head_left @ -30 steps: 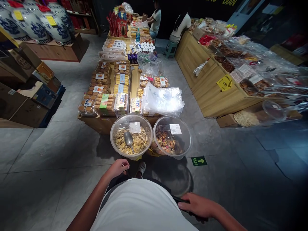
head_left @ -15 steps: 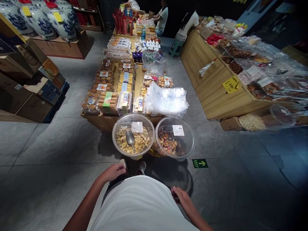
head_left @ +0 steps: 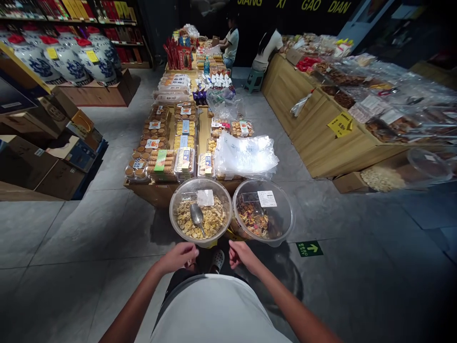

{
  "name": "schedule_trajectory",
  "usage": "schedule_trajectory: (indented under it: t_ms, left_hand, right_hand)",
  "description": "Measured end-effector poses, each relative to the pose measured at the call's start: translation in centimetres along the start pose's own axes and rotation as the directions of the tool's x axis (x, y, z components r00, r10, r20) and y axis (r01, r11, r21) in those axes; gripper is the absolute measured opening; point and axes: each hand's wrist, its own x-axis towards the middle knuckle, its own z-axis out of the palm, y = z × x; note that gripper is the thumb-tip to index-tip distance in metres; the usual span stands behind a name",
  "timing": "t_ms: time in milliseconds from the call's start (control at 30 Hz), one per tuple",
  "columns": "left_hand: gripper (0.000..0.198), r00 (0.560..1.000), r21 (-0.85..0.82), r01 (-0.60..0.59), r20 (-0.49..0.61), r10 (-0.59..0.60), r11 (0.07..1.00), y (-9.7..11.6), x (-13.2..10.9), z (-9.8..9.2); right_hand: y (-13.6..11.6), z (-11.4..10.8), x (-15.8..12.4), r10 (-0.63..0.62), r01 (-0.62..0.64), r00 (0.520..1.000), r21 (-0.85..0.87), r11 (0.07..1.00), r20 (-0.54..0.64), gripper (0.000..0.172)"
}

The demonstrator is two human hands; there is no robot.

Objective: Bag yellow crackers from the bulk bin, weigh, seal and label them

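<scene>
My left hand (head_left: 180, 257) hovers just below the left tub, its fingers curled in with nothing seen in them. Across from it, my right hand (head_left: 243, 255) is also loosely closed below the right tub, apparently empty. Neither hand touches a tub. The left clear tub (head_left: 173, 220) has pale flat snack pieces (head_left: 216, 219) inside, and a metal scoop (head_left: 196, 214) shows among them. A white label (head_left: 267, 198) is on the right clear tub (head_left: 290, 216), which contains a darker mixed snack (head_left: 252, 219).
Behind the tubs, a table bears packed biscuits (head_left: 162, 162) and a pile of clear plastic bags (head_left: 246, 155). Cardboard boxes (head_left: 24, 162) are stacked at left, near blue-and-white jars (head_left: 66, 64). A wooden counter (head_left: 303, 133) runs along the right. Two people (head_left: 230, 45) are at the back.
My right hand has come up and inward from beside my shirt to below the right tub. My left hand has shifted slightly right, its fingers curling more. The view has tilted up a little.
</scene>
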Motion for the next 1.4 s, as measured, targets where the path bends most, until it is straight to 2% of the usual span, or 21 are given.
schedule_trajectory:
  t_ms: [33, 100, 167, 233, 333, 467, 567, 633, 700, 800, 933, 1067, 1133, 1233, 1300, 1400]
  left_hand:
    - [0.051, 0.997, -0.172, -0.074, -0.033, 0.069, 0.982, 1.7, 0.5, 0.3]
    - [0.066, 0.978, -0.487, -0.21, -0.097, 0.186, 0.847, 4.3, 1.8, 0.7]
    - [0.073, 0.96, -0.662, -0.27, -0.13, 0.248, 0.699, 5.5, 3.5, 0.8]
    - [0.076, 0.963, -0.72, -0.252, -0.119, 0.243, 0.647, 5.6, 5.2, 0.6]
    - [0.078, 0.984, -0.687, -0.176, -0.1, 0.149, 0.705, 4.8, 7.0, 0.3]
    - [0.076, 0.992, -0.515, -0.111, -0.107, 0.064, 0.85, 4.9, 7.7, 0.3]
    - [0.071, 0.991, -0.356, -0.121, -0.103, 0.089, 0.927, 6.0, 8.1, 0.8]
    - [0.065, 0.981, -0.217, -0.161, -0.14, 0.132, 0.963, 6.7, 8.7, 1.3]
    - [0.059, 0.965, -0.05, -0.211, -0.172, 0.2, 0.976, 7.1, 9.6, 1.4]
    - [0.053, 0.937, 0.178, -0.274, -0.172, 0.304, 0.945, 7.9, 11.2, 0.8]
    - [0.043, 0.878, 0.465, -0.321, -0.182, 0.443, 0.825, 10.6, 14.8, -1.2]
    - [0.024, 0.793, 0.701, -0.351, -0.131, 0.596, 0.621, 15.0, 21.1, -2.3]
    - [0.017, 0.748, 0.81, -0.322, -0.099, 0.656, 0.489, 17.3, 24.6, -2.4]
    - [0.024, 0.681, 0.927, -0.23, -0.063, 0.729, 0.295, 20.1, 29.7, -2.2]
    - [0.032, 0.648, 0.963, -0.184, -0.033, 0.761, 0.199, 21.2, 32.7, -2.3]
    - [0.036, 0.646, 0.977, -0.16, -0.002, 0.763, 0.138, 21.7, 36.3, -3.0]
  right_hand:
    - [-2.7, 1.4, 0.5, -0.08, 0.069, 0.995, 0.153, 0.986, 0.063, 0.066]
    - [-7.4, 3.7, 1.2, -0.226, 0.127, 0.95, 0.393, 0.911, 0.217, 0.073]
    - [-10.4, 4.9, 1.9, -0.346, 0.141, 0.884, 0.526, 0.839, 0.314, 0.078]
    - [-11.7, 5.2, 2.9, -0.391, 0.139, 0.849, 0.565, 0.813, 0.355, 0.081]
    - [-11.8, 5.0, 4.4, -0.323, 0.113, 0.88, 0.508, 0.854, 0.348, 0.083]
    - [-11.2, 5.0, 5.3, -0.238, 0.128, 0.936, 0.381, 0.916, 0.258, 0.082]
    - [-10.5, 5.7, 5.6, -0.273, 0.247, 0.957, 0.216, 0.945, 0.1, 0.077]
    - [-9.5, 6.0, 5.9, -0.35, 0.354, 0.933, 0.041, 0.934, -0.087, 0.071]
    - [-8.0, 6.0, 6.4, -0.391, 0.388, 0.893, -0.062, 0.92, -0.22, 0.069]
    - [-5.6, 5.4, 6.8, -0.336, 0.353, 0.894, 0.003, 0.936, -0.297, 0.071]
    - [-4.0, 3.7, 7.1, -0.285, 0.335, 0.875, 0.065, 0.94, -0.391, 0.071]
    - [-4.5, 0.8, 7.9, -0.272, 0.341, 0.862, 0.093, 0.936, -0.427, 0.072]
    - [-5.2, -0.9, 8.5, -0.276, 0.353, 0.856, 0.104, 0.93, -0.437, 0.071]
    - [-6.5, -3.4, 9.5, -0.298, 0.379, 0.845, 0.106, 0.919, -0.443, 0.071]
    - [-7.4, -4.7, 10.0, -0.313, 0.395, 0.845, 0.11, 0.912, -0.433, 0.07]
    - [-8.6, -6.0, 10.6, -0.32, 0.401, 0.848, 0.118, 0.908, -0.423, 0.069]
